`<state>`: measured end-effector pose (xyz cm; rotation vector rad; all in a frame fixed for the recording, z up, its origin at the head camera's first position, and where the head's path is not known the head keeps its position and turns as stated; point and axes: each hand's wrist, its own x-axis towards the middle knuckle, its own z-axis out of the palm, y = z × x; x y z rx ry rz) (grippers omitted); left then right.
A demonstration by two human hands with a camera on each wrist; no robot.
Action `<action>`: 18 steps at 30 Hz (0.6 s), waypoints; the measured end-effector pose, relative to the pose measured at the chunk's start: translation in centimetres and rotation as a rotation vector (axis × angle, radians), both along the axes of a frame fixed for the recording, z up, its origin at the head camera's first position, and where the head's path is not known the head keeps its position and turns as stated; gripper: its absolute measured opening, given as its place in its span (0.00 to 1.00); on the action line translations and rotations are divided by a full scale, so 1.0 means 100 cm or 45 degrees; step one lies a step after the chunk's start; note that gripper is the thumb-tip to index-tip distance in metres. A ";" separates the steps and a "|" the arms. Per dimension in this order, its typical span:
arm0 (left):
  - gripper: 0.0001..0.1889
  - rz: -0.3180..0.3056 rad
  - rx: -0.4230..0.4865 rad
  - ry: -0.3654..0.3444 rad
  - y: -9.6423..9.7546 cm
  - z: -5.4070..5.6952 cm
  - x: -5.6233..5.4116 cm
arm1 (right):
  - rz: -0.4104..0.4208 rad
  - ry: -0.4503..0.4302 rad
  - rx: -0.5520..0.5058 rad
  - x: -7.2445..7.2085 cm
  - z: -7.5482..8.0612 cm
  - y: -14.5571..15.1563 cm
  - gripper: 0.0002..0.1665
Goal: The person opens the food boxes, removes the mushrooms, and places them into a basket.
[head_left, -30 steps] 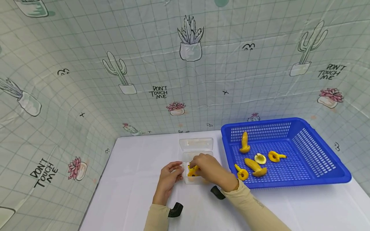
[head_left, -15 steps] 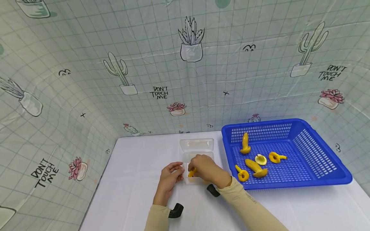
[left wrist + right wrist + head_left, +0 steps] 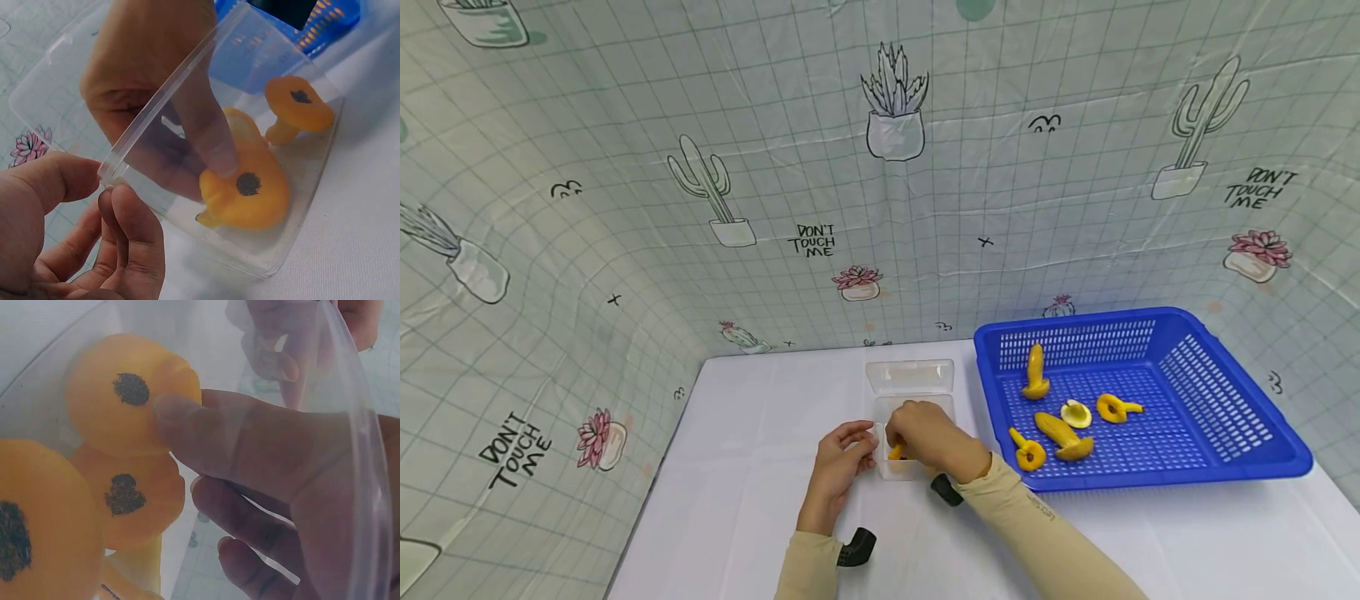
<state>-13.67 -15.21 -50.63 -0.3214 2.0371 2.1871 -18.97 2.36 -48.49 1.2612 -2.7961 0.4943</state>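
Observation:
A clear plastic box (image 3: 901,471) stands on the table with several yellow mushrooms inside, their caps marked with a dark patch. My left hand (image 3: 838,467) pinches the box's rim at its left side between thumb and fingers. Down inside the box, my right hand (image 3: 928,433) holds a yellow mushroom (image 3: 265,197), the thumb lying on its cap. Another mushroom (image 3: 299,106) lies beside it in the left wrist view. Seen through the box wall in the right wrist view, more caps crowd together, including a large cap (image 3: 44,519) at the left. In the head view my right hand hides much of the contents.
The box's clear lid (image 3: 910,377) stands raised behind it. To the right, a blue plastic basket (image 3: 1247,462) contains several yellow mushrooms, among them a long-stemmed mushroom (image 3: 1063,437) and a pale cup-shaped piece (image 3: 1076,413). A patterned cloth (image 3: 985,192) rises behind the white table (image 3: 737,467).
My right hand and forearm have shifted a little left, covering more of the yellow mushrooms in the box. The left hand stays at the rim; the basket is unchanged.

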 end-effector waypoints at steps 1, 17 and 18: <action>0.19 0.002 0.002 -0.001 0.000 0.000 0.000 | -0.003 0.001 -0.003 0.000 0.000 0.000 0.10; 0.19 0.002 -0.005 -0.002 0.000 -0.001 -0.001 | -0.193 0.006 -0.150 0.016 0.021 0.021 0.07; 0.19 0.003 -0.008 -0.004 0.000 -0.002 -0.001 | -0.197 0.001 -0.174 0.018 0.023 0.023 0.07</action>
